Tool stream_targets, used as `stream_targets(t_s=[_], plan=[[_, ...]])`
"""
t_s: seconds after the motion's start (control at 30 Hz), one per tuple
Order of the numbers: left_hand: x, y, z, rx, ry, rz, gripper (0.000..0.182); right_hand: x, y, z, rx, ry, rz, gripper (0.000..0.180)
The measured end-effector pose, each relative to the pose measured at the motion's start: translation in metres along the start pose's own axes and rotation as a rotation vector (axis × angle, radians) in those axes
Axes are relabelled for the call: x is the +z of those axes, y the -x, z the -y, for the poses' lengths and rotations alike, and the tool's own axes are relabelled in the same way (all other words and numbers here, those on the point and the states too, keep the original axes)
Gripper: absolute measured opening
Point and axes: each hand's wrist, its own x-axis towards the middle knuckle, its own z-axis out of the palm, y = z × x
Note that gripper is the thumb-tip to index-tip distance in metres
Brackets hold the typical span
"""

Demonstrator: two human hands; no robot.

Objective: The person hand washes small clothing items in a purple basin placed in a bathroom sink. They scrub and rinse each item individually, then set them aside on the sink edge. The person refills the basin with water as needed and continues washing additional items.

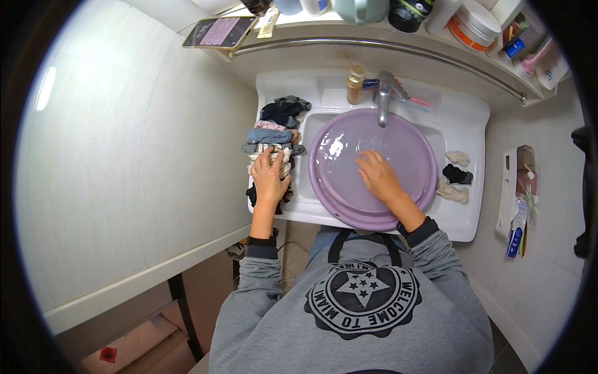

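Note:
My left hand (pixel 268 180) lies over a white striped sock-like cloth (pixel 281 164) in the row of small garments on the sink's left ledge. Its fingers are spread, and I see nothing gripped. Above it in the row are a blue-grey piece (pixel 268 136), a pink one (pixel 269 125) and dark ones (pixel 280 112); black cloth (pixel 251 194) shows below. At the round purple basin (pixel 322 194), my right hand (pixel 379 177) is over the cloudy water (pixel 348 175), fingers apart and holding nothing visible. Whether its fingertips touch the water is unclear.
The basin sits in a white sink (pixel 467 117) under a metal faucet (pixel 383 98). A jar (pixel 356 84) stands behind it. Rolled socks (pixel 458 174) lie on the right ledge. Above are a metal rail (pixel 373 42), a phone (pixel 219 32) and toiletries; a wall holder (pixel 509 187) is at right.

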Motion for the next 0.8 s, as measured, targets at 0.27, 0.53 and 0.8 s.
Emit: stream_targets(t_s=[0.27, 0.53, 0.8], plan=[[0.008, 0.008, 0.041, -0.211, 0.536, -0.279, 0.018, 0.019, 0.0, 0.014, -0.056, -0.031, 0.007, 0.02], [-0.033, 0.008, 0.034, -0.451, 1.632, -0.597, 0.024, 0.036, -0.012, 0.026, 0.225, -0.502, 0.204, 0.025], [0.044, -0.023, -0.069, -0.639, 2.451, 0.361, 0.038, 0.023, -0.022, 0.016, 0.736, -1.639, 0.127, 0.043]])
